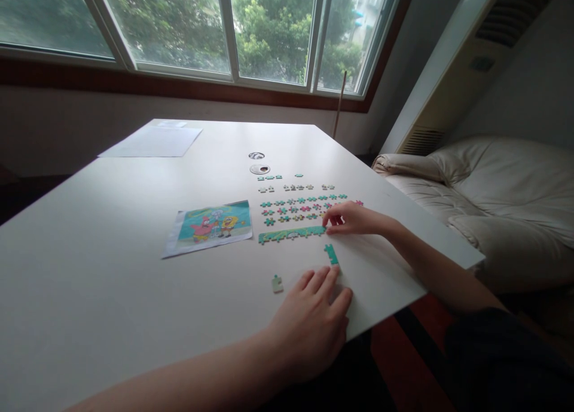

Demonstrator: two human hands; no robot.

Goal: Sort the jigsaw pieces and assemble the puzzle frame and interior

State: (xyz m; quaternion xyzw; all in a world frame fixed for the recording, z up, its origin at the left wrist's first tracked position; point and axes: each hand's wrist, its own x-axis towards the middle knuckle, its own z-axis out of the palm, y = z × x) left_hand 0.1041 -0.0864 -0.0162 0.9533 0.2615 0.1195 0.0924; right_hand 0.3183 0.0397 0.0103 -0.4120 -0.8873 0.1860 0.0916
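A joined strip of jigsaw puzzle pieces [291, 235], green and teal, lies across the white table. At its right end, the thumb and fingertips of my right hand [347, 219] are closed on the end piece. Below that end, a short teal column of jigsaw pieces [330, 254] points toward me. My left hand [316, 316] rests with fingers stretched out, fingertips at the column's near end and partly hiding it. One loose pale jigsaw piece [277, 284] lies left of my left hand. Several rows of loose jigsaw pieces [292, 209] are spread beyond the strip.
A printed cartoon picture [210, 228] lies left of the pieces. Two small round objects [259, 169] sit farther back. White paper sheets [152, 142] lie at the far left of the table [112, 268]. A cream leather sofa [502, 203] stands to the right, below the windows' side.
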